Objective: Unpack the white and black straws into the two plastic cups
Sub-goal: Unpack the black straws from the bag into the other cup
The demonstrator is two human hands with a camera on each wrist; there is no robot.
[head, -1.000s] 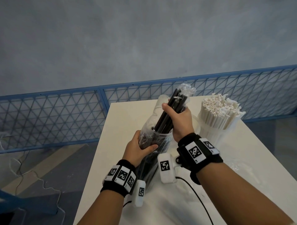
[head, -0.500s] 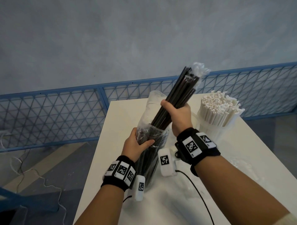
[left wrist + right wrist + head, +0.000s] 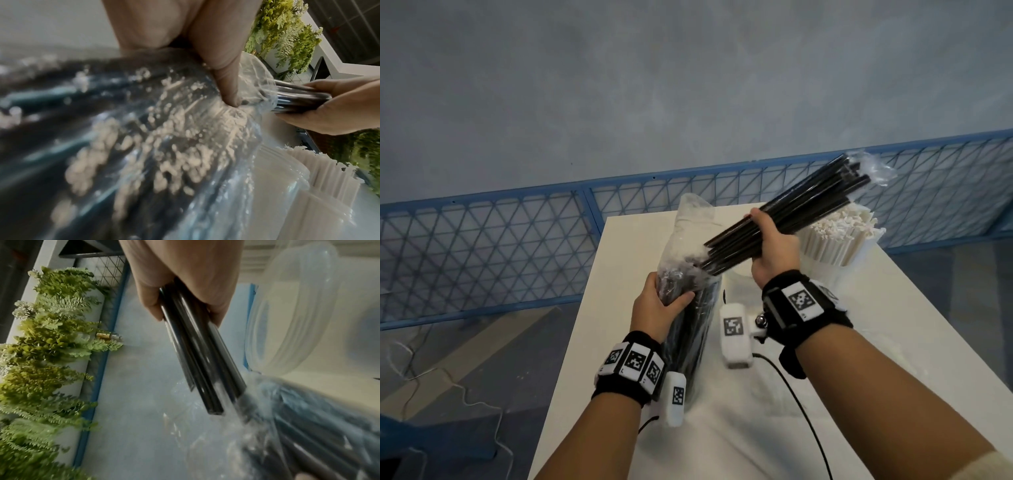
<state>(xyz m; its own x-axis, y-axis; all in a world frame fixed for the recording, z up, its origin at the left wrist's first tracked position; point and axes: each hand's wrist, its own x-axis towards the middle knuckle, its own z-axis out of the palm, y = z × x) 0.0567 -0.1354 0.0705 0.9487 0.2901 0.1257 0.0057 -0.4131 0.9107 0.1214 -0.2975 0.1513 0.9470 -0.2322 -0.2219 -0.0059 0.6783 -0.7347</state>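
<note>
My right hand [image 3: 774,246] grips a bundle of black straws [image 3: 808,209] at its middle, tilted up to the right, its lower ends just clear of the bag mouth. A scrap of clear wrap [image 3: 873,168] clings to the bundle's top. My left hand [image 3: 657,305] grips the clear plastic bag [image 3: 688,274] that stands upright with more black straws [image 3: 691,335] inside. In the right wrist view the held black straws [image 3: 197,356] point down beside an empty clear cup [image 3: 294,313]. White straws [image 3: 839,233] fill a cup at the right.
The white table [image 3: 808,394] ends at the left beside my left arm, with floor and loose cables below. A blue mesh fence [image 3: 482,246] runs behind the table. A black cable [image 3: 801,411] trails across the table.
My right hand has pulled the black straw bundle up and out of the bag and tilted it to the right. My left hand has kept its grip on the bag.
</note>
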